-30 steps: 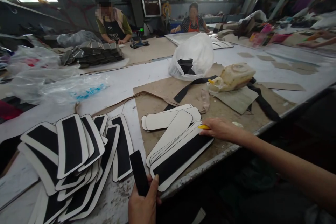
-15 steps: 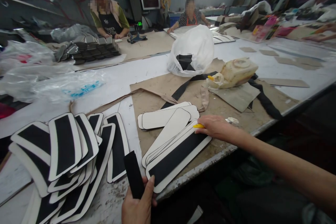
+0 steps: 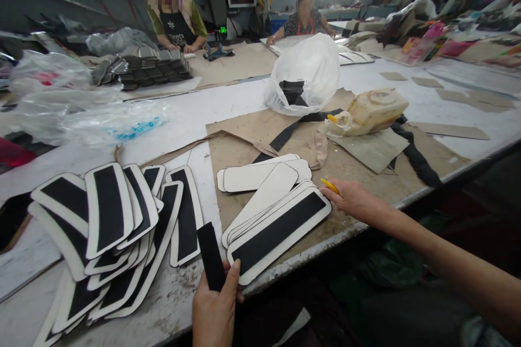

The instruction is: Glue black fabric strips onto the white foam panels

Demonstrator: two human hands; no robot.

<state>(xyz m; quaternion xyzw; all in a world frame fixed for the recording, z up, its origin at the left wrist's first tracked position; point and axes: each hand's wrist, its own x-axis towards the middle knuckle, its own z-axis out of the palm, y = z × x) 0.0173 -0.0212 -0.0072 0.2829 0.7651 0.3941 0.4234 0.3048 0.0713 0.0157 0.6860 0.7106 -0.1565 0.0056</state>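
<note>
My left hand [image 3: 215, 303] grips a bundle of black strips [image 3: 210, 255], standing up between thumb and fingers. Its thumb and fingertips also meet the near corner of a white panel [image 3: 285, 248] with rounded corners. A black strip [image 3: 283, 232] lies flat along the middle of that panel. Off the panel's far right end, my right hand [image 3: 350, 198] is closed around a slim yellow tool [image 3: 329, 186]; most of the tool is hidden in the fingers. Plain white panels [image 3: 264, 195] lie fanned beneath and behind the top panel.
Left of my hands is a heap of white panels with black strips [image 3: 109, 209]. A stained plastic container [image 3: 376, 111] and a white plastic bag [image 3: 305, 70] stand behind the panels on brown sheeting [image 3: 236, 143]. Two people work across the table. The table edge [image 3: 280, 271] runs close by.
My right hand has drawn back off the panel's far end, and the yellow tool now points up and left. The left hand keeps its hold. The whole view has shifted slightly.
</note>
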